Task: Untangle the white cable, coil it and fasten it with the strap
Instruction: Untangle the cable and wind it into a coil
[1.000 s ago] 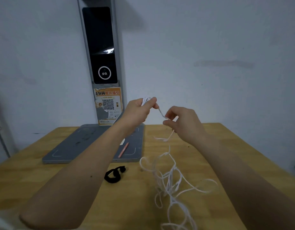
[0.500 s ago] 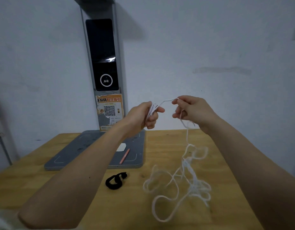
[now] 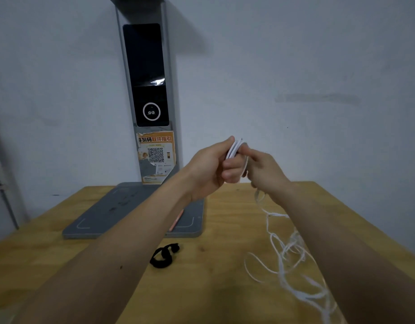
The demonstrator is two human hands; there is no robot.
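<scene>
The hands have met: left hand (image 3: 208, 167) grips coiled white cable (image 3: 234, 149); right hand (image 3: 264, 169) pinches its strand.

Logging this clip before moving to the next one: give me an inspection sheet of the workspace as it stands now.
Surface: wooden table, bare wood between the things.
Job's things: white cable, a few turns coiled in the left hand, the rest lying tangled on the table at right; black strap lying unused on the table.
Clutter: grey base plate with an orange pen on it.
Hands: left hand grips the coiled turns; right hand pinches the cable beside it.
Cables: only the white cable.
Surroundings: white wall; grey post with dark screen and QR poster.
</scene>
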